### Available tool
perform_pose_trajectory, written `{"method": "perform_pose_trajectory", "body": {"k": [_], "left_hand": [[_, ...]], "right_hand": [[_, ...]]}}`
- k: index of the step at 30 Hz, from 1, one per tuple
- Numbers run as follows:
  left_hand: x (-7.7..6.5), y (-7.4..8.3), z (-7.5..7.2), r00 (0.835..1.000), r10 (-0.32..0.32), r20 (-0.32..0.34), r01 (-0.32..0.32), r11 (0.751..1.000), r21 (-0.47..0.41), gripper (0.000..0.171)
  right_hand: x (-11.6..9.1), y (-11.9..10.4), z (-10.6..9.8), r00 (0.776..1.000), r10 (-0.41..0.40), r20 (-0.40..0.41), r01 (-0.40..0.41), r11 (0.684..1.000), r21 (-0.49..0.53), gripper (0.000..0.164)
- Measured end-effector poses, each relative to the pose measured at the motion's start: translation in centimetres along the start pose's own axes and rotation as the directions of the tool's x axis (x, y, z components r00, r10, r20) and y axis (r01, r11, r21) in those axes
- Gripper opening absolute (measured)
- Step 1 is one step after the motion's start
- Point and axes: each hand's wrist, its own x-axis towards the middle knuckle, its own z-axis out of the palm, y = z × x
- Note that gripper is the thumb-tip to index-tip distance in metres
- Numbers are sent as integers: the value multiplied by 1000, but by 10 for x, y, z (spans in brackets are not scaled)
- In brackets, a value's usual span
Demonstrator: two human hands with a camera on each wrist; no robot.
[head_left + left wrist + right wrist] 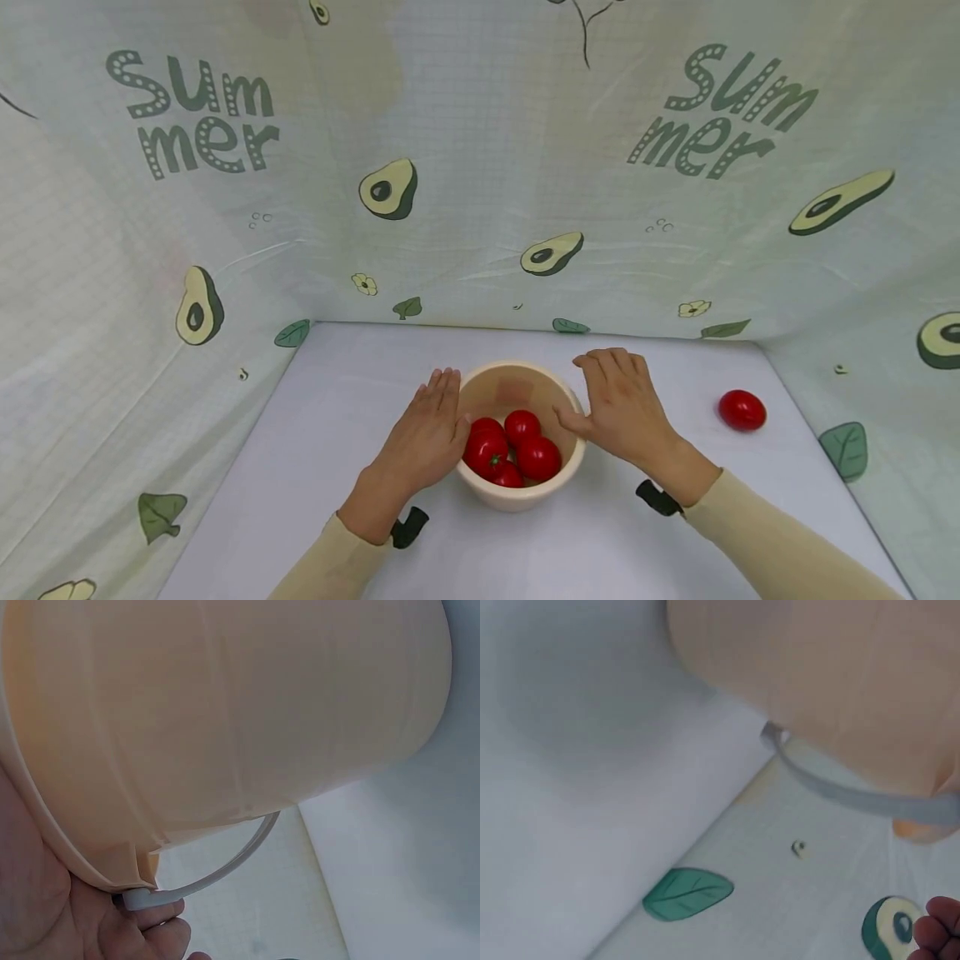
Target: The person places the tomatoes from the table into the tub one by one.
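Note:
A cream plastic bucket (510, 498) stands on the table with several red tomatoes (538, 458) inside it. Against its left rim lies my left hand (427, 429), with the fingers straight and pointing away. The left wrist view shows that palm at the rim, its fingers by the end of the grey handle (217, 877). On the other side, my right hand (626, 408) has its thumb at the right rim and its fingers spread apart from the bucket. Only a few right fingertips (939, 926) appear in the right wrist view, below the handle. One more tomato (742, 410) lies on the table at the right.
The white table (337, 400) meets a cloth wall (465, 250) printed with avocados, leaves and lettering at the back and both sides. Dark straps (409, 527) show at both wrists.

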Motion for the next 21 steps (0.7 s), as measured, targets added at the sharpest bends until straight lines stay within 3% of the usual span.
{"method": "perform_pose_trajectory", "body": {"k": [8,15,18,21], "left_hand": [[0,-1,2,1000,-4,-2,4,1000,-5,69],[0,-1,2,1000,5,-4,-6,1000,-11,69],[-1,-1,1,1000,10,-5,-10,1000,-12,69],[-1,-1,2,1000,10,-5,-10,1000,-12,69]], "right_hand": [[-31,64,1,991,90,-99,-100,989,-105,82],[-84,130,3,973,225,-58,-232,941,-245,79],[-104,151,-2,947,321,2,-307,908,-285,78],[-121,166,-5,898,431,88,-386,867,-316,77]]}}
